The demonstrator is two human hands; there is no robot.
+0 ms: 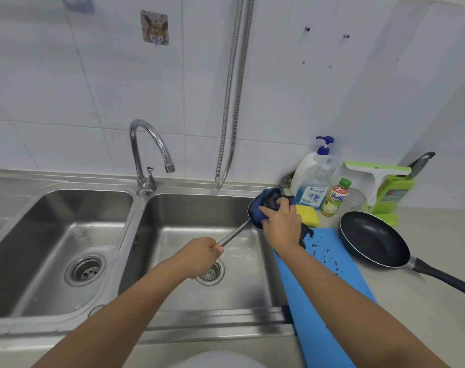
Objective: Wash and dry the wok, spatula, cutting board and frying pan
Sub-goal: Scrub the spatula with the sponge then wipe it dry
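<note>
The L hand is curled tight round the handle end of the spatula. The R hand grips a dark blue cloth, bunched over the spatula's head w/ fingers pressed in. The split looks deliberate: L steadies and can turn the shaft, R rubs the blade, prob. the drying step for this item. The spatula hangs in the air betw. the two hands, above the sink basin beneath them, so drips likely fall in the basin, not on the worktop. Its long axis runs diagonally from the L hand up to the R hand, and the head points away from the person and rightward. The blade is mostly hidden by cloth, so its face angle can't be told. The blue cutting board lies under and nearer than the R forearm, specked w/ dark bits, so it seems unwashed. The frying pan sits just right of the R hand, handle trailing right and toward the person. A yellow sponge is just beyond the R hand. No wok in view.
</note>
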